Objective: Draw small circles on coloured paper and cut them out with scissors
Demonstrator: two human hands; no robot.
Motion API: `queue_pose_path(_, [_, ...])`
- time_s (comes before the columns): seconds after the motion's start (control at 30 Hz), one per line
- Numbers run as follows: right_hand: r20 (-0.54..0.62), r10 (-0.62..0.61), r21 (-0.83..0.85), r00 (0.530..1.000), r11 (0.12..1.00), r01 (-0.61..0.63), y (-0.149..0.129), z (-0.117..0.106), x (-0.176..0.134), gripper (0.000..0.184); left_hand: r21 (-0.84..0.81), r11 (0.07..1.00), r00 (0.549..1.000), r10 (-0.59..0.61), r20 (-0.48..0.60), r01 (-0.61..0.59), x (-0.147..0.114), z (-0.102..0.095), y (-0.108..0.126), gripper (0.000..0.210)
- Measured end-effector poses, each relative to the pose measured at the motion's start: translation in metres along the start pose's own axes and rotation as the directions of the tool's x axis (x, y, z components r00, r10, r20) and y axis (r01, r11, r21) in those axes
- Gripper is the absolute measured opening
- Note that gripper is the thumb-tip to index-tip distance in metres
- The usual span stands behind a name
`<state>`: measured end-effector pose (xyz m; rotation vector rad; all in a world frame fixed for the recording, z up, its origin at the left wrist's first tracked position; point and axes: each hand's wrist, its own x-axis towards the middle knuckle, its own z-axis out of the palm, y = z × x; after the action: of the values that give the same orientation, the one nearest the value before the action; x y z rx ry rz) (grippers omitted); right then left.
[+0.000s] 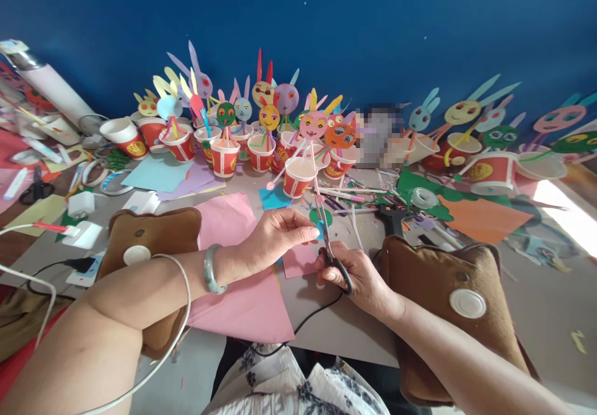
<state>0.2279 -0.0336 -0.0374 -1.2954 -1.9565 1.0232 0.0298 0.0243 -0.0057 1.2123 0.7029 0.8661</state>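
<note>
We look out from one camera worn on the person's head, facing forward and down across the surface [345,325]. Our view is wide and stretches things toward its sides. Nearest us, the patterned garment [298,390] fills the bottom edge; just beyond, the left hand [273,241] and right hand [368,284] sit close, near the middle. Farther off, we face the blue wall [298,17] across the top.

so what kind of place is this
Probably a craft workspace: a table with coloured paper, scissors in use, and a row of paper cups with long-eared cut-out faces.
</note>
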Motion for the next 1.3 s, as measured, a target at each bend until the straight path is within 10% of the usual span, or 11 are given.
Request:
queue_pose_path(1.0, [-0.008,0.054,0.004,0.998,0.999,-0.054,0.000,-0.005,0.000,0.071,0.139,0.989,0.998,0.056,0.024,-0.058,-0.002,-0.006,0.002,0.011])
queue_pose_path(1.3, [-0.173,0.138,0.168,0.975,0.980,-0.109,-0.005,-0.012,-0.001,0.037,0.101,0.994,0.998,-0.053,0.018,0.051,0.000,-0.003,0.002,0.017])
